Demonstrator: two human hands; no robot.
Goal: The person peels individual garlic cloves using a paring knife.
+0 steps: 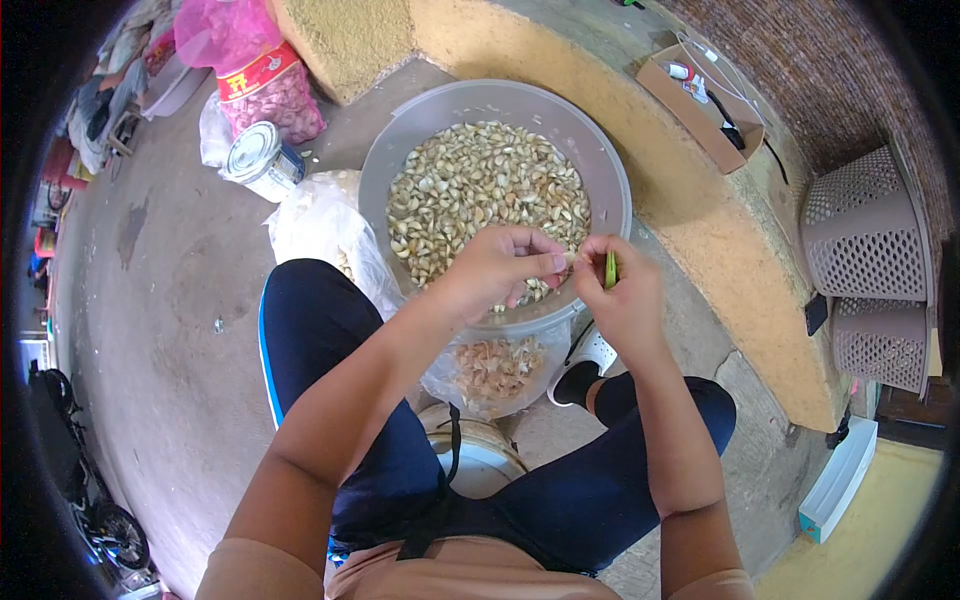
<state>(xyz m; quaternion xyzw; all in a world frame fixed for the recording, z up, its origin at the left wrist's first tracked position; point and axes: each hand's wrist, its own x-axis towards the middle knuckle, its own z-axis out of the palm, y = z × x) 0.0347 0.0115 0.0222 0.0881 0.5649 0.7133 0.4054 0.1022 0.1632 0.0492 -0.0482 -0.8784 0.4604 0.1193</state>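
Note:
A wide grey basin [378,180] holds many garlic cloves [480,190], some with pale skins. Over its near right edge my left hand [510,265] pinches a small pale piece, apparently a clove [570,258], between thumb and finger. Close beside it, my right hand [622,295] has its fingers closed round a small green tool [610,270], its fingertips at the same clove. Below the basin, a clear plastic bag [500,375] contains brownish peels. A white plastic bag [325,230] lies against the basin's left side.
At the upper left stand a pink mesh sack [275,100] and a lidded can [265,160]. A cardboard box [700,110] with cables rests on the ledge [740,240]. Perforated baskets [865,240] are on the right. A bucket [475,460] stands between my legs.

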